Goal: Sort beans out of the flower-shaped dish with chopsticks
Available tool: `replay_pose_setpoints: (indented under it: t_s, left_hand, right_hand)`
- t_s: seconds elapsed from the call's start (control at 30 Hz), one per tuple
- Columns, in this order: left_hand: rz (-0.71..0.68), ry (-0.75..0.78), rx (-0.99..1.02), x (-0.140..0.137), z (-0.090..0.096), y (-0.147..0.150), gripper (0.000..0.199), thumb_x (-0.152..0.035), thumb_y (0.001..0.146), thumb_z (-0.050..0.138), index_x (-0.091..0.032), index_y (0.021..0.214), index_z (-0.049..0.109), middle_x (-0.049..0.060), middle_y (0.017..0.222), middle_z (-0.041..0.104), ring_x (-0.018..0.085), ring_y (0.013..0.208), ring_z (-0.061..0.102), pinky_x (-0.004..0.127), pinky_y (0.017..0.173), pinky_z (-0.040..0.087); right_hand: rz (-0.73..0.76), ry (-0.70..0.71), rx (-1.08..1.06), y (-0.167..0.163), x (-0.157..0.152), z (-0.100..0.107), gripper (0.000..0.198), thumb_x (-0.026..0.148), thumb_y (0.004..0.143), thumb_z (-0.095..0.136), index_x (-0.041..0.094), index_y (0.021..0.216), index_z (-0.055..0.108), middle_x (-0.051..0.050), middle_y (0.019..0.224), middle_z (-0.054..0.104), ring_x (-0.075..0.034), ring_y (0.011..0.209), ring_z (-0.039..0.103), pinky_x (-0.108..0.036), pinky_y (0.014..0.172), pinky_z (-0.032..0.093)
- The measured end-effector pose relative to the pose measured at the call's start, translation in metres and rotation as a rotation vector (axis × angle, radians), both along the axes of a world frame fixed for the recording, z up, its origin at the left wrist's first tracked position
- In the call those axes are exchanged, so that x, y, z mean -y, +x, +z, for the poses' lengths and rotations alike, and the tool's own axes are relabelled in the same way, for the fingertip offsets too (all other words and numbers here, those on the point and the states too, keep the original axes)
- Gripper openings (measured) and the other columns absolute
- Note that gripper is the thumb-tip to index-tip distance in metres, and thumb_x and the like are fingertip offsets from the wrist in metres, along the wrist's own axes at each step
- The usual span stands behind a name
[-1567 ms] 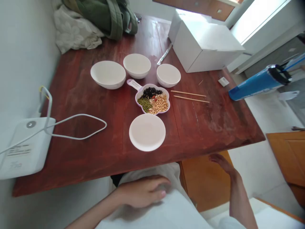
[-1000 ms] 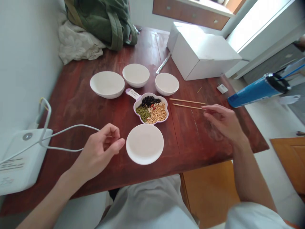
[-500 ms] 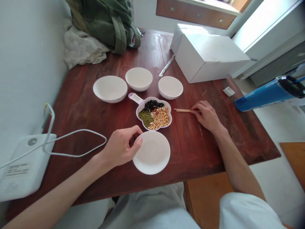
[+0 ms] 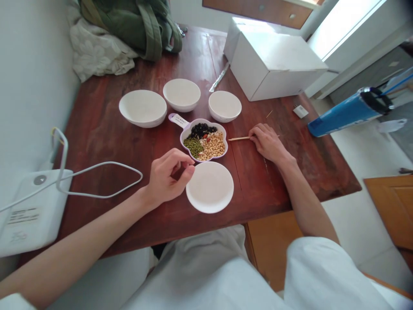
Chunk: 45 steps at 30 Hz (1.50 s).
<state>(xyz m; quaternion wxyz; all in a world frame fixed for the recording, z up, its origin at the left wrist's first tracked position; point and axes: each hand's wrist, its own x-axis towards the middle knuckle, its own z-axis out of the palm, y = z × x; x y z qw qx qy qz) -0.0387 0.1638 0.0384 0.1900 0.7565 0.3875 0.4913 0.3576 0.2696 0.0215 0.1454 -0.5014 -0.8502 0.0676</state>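
Observation:
My left hand (image 4: 171, 175) has its fingers curled, thumb and index fingertip pinched at the upper left rim of a white plate (image 4: 209, 188). My right hand (image 4: 267, 141) rests low over the table and grips a pair of wooden chopsticks (image 4: 238, 138), whose tips point left. Between the hands, just beyond the plate, lies a purple-rimmed, flower-shaped dish (image 4: 182, 144) with a labelled handle. Black beans (image 4: 202, 129), green mung beans (image 4: 194, 147) and yellow soybeans (image 4: 214, 148) fill it, with a few red and pale ones among them.
Three white bowls (image 4: 143, 108) stand behind the dish. A white box (image 4: 274, 60), a wrapped strip (image 4: 219, 77), a plug adapter (image 4: 300, 111) and a blue bottle (image 4: 346, 114) lie farther back and right. A white cable (image 4: 106, 196) loops from a device (image 4: 35, 211) at left.
The plate has shifted a little to the right on the table, and my left hand has moved with it. The chopsticks lie closer together in my right hand. The whole view has shifted slightly.

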Motion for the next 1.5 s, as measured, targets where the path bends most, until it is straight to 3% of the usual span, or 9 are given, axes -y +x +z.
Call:
replay_pose_setpoints:
  t_s: [0.23, 0.43, 0.57, 0.73, 0.93, 1.13, 1.23, 1.37, 1.5]
  left_hand:
    - [0.043, 0.011, 0.093, 0.000, -0.001, 0.001, 0.007, -0.020, 0.104, 0.069, -0.021, 0.098, 0.072, 0.000, 0.081, 0.069, 0.009, 0.053, 0.045, 0.028, 0.051, 0.034]
    - [0.057, -0.048, 0.130, -0.001, -0.001, 0.000, 0.018, -0.028, 0.110, 0.064, -0.020, 0.097, 0.073, 0.001, 0.079, 0.070, 0.010, 0.053, 0.048, 0.028, 0.052, 0.037]
    - [0.026, -0.136, 0.222, -0.002, -0.007, -0.002, 0.032, -0.042, 0.118, 0.058, -0.020, 0.102, 0.076, 0.004, 0.083, 0.074, 0.014, 0.062, 0.059, 0.030, 0.059, 0.044]
    - [0.002, -0.264, 0.336, -0.002, -0.014, -0.003, 0.045, -0.057, 0.120, 0.052, -0.022, 0.108, 0.077, 0.003, 0.078, 0.069, 0.016, 0.063, 0.058, 0.032, 0.061, 0.045]
    - [0.047, -0.467, 0.415, -0.009, -0.006, -0.001, 0.053, -0.069, 0.115, 0.056, -0.022, 0.093, 0.065, -0.001, 0.072, 0.055, 0.015, 0.061, 0.048, 0.029, 0.054, 0.037]
    - [0.095, -0.675, 0.584, -0.016, -0.004, 0.001, 0.039, -0.061, 0.109, 0.068, -0.023, 0.101, 0.058, -0.002, 0.082, 0.060, 0.010, 0.057, 0.042, 0.022, 0.044, 0.032]
    - [0.112, -0.735, 0.561, -0.018, -0.006, 0.000, 0.033, -0.052, 0.105, 0.073, -0.024, 0.103, 0.056, -0.003, 0.085, 0.059, 0.011, 0.059, 0.049, 0.019, 0.041, 0.039]
    - [0.092, -0.775, 0.488, -0.018, -0.005, -0.001, 0.031, -0.051, 0.104, 0.069, -0.022, 0.108, 0.058, 0.002, 0.096, 0.066, 0.016, 0.072, 0.066, 0.021, 0.042, 0.055]
    - [0.074, -0.771, 0.451, -0.015, -0.002, 0.000, 0.031, -0.050, 0.104, 0.069, -0.021, 0.106, 0.062, 0.007, 0.104, 0.070, 0.024, 0.100, 0.075, 0.026, 0.055, 0.069]
  right_hand:
    - [-0.025, 0.038, -0.177, 0.007, 0.000, 0.000, 0.011, 0.030, 0.111, 0.047, 0.028, 0.103, 0.055, -0.011, 0.104, 0.065, -0.034, 0.101, 0.062, -0.053, 0.095, 0.052]
    - [-0.140, 0.171, -0.993, 0.000, 0.007, 0.031, 0.041, 0.074, 0.105, 0.055, 0.034, 0.101, 0.046, 0.002, 0.079, 0.038, -0.022, 0.060, 0.035, -0.039, 0.057, 0.031]
    - [-0.172, 0.182, -1.219, -0.017, 0.010, 0.045, 0.056, 0.079, 0.099, 0.068, 0.033, 0.084, 0.040, 0.005, 0.068, 0.027, -0.017, 0.052, 0.019, -0.039, 0.051, 0.020]
    - [-0.142, 0.056, -1.123, -0.032, 0.002, 0.045, 0.071, 0.092, 0.091, 0.070, 0.032, 0.064, 0.043, 0.000, 0.060, 0.039, -0.023, 0.055, 0.047, -0.043, 0.052, 0.041]
    - [-0.102, -0.216, -0.999, -0.043, 0.006, 0.069, 0.059, 0.081, 0.099, 0.073, 0.028, 0.074, 0.062, 0.005, 0.054, 0.041, -0.012, 0.043, 0.026, -0.031, 0.041, 0.014]
    - [-0.042, -0.337, -0.478, -0.083, 0.006, 0.076, 0.051, 0.069, 0.110, 0.065, 0.022, 0.095, 0.076, 0.000, 0.064, 0.064, -0.014, 0.054, 0.053, -0.028, 0.049, 0.037]
    - [-0.053, -0.489, -0.352, -0.095, -0.011, 0.071, 0.060, 0.069, 0.112, 0.059, 0.022, 0.076, 0.063, -0.002, 0.065, 0.065, -0.012, 0.048, 0.051, -0.028, 0.045, 0.037]
    - [-0.026, -0.790, -0.383, -0.104, -0.026, 0.060, 0.046, 0.060, 0.113, 0.060, 0.022, 0.088, 0.062, 0.000, 0.069, 0.065, -0.010, 0.043, 0.048, -0.026, 0.039, 0.036]
    - [-0.056, -0.771, -0.378, -0.112, -0.030, 0.047, 0.028, 0.044, 0.113, 0.058, 0.022, 0.095, 0.062, 0.004, 0.068, 0.056, -0.010, 0.043, 0.046, -0.024, 0.038, 0.037]
